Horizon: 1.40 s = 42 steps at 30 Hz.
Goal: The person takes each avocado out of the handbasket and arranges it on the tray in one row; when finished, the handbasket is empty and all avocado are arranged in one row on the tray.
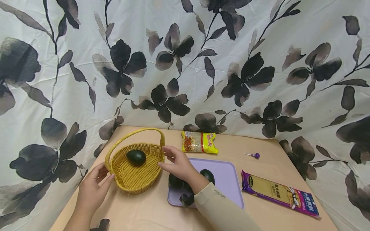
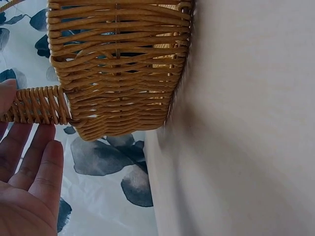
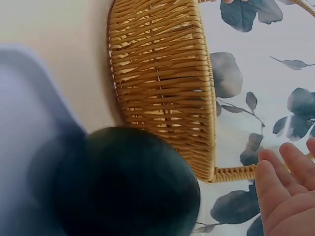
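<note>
A yellow woven basket [image 1: 136, 183] with an arched handle sits at the left of the table, a dark green avocado [image 1: 136, 157] inside it. My left hand [image 1: 92, 189] pinches the handle's left base; the left wrist view has the thumb on one side of the wicker handle [image 2: 42, 105] and fingers on the other. At the opposite side, my right hand [image 1: 177, 163] touches the handle base with extended fingers [image 3: 273, 184], thumb apart from them. Several more avocados [image 1: 207, 175] lie on a lilac tray [image 1: 228, 179], partly hidden beneath my right forearm.
Behind the tray lies a yellow-and-clear food packet [image 1: 199, 142]. Rightward are a small purple-handled pointed tool [image 1: 256, 155] and a long purple pasta pack [image 1: 280, 194]. Floral cloth [image 1: 202, 80] hangs along the table's back edge. A dark object [image 1: 103, 224] shows at the near left.
</note>
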Available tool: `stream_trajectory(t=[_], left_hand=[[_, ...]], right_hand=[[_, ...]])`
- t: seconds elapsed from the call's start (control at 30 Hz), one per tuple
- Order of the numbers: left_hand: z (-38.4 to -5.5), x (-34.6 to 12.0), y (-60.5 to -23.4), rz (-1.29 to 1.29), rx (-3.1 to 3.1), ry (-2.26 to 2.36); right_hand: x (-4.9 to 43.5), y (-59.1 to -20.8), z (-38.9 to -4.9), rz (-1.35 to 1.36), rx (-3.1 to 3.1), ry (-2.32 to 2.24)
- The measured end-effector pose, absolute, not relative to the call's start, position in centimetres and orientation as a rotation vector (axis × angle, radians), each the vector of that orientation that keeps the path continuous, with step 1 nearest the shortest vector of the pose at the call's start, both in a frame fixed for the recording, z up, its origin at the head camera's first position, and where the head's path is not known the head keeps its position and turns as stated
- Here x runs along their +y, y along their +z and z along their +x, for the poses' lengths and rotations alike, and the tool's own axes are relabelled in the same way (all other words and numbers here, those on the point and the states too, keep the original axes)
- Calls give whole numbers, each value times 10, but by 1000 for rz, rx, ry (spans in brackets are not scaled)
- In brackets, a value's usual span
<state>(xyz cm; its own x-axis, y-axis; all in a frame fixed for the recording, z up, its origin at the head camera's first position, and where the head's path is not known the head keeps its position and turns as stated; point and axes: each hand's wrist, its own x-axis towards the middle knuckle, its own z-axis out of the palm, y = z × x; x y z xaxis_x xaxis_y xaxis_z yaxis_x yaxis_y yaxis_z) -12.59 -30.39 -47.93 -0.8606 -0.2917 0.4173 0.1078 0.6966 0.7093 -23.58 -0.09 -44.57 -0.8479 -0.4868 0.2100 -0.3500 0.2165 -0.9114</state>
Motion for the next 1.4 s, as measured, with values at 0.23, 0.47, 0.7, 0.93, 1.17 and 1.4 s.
stream_trajectory(t=[0.23,0.47,0.7,0.93,1.17,1.4], left_hand=[[-125,-304,-478,130,-2406,-1028],[-124,-304,-475,123,-2410,-1013],[-126,-306,-477,123,-2415,-1018],[-125,-305,-480,122,-2417,-1031],[-124,-305,-481,160,-2444,-1029],[-126,-307,-479,132,-2437,-1014]], right_hand=[[-20,-451,-243,-782,2318,-1737],[-37,-451,-251,-775,2316,-1682],[-53,-450,-258,-739,2344,-1617],[-68,-458,-262,-712,2363,-1565],[-81,-467,-265,-750,2461,-1439],[-91,-461,-271,-759,2540,-1265]])
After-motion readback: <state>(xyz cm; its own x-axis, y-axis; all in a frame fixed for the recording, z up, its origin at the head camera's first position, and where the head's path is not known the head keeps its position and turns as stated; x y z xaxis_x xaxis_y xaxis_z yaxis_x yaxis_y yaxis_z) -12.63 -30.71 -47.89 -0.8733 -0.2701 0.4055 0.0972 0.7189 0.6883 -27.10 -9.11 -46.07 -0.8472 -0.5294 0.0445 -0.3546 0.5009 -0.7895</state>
